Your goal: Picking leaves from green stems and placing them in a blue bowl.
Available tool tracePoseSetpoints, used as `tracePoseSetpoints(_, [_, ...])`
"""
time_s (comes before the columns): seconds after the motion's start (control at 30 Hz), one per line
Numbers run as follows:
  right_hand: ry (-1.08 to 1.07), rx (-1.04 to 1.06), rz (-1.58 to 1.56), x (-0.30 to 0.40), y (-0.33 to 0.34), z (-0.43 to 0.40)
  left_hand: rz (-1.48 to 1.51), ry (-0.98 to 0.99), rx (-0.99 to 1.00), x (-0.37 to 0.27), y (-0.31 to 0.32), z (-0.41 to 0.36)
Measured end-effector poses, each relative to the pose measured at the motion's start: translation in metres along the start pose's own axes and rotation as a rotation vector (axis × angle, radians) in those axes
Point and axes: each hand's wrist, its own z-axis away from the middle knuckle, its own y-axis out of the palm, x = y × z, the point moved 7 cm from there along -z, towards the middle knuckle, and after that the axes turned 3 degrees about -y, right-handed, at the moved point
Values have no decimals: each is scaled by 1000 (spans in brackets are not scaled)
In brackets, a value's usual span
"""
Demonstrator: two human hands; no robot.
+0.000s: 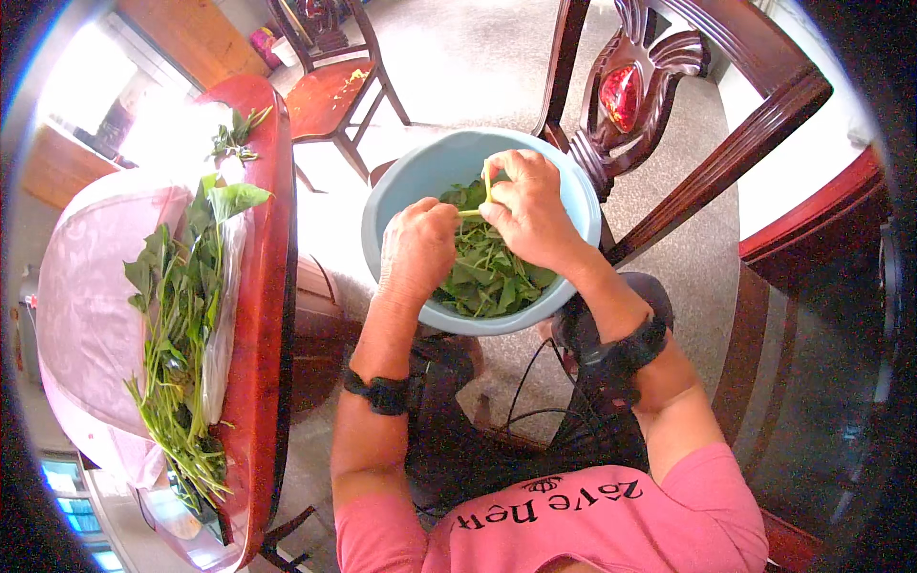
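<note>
Above a pale blue plastic basin (390, 286), my left hand (423, 243) and my right hand (526, 208) both grip a thin green stem (469, 213), which bends sharply upward at my right fingertips. Cut leaves and stems (494, 276) lie in the basin under my hands. To the left, a long bunch of leafy green stems (179, 336) rests on a red wooden table (265, 344), beside a clear plastic bag (226, 322). A smaller leafy bit (236, 136) lies near the table's far end.
A pink mesh food cover (100, 286) stands on the table's left part. A carved dark wooden chair back (716, 172) rises right of the basin. Another wooden chair (326, 97) with scraps on its seat stands beyond. Black cables (548, 412) hang near my lap.
</note>
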Motion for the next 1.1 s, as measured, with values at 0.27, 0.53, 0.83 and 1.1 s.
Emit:
tracePoseSetpoints(0.27, [481,-54,-580,-60,1,15,118,-237,-50,36,-14,0])
tracePoseSetpoints(0.53, [726,191,-149,-76,-1,23,435,-590,-49,67,-21,9])
tracePoseSetpoints(0.83, [537,223,198,-68,25,22,860,-632,-107,40,-57,14])
tracePoseSetpoints(1.1, [508,194,65,-68,39,22,528,-518,-499,26,-212,51])
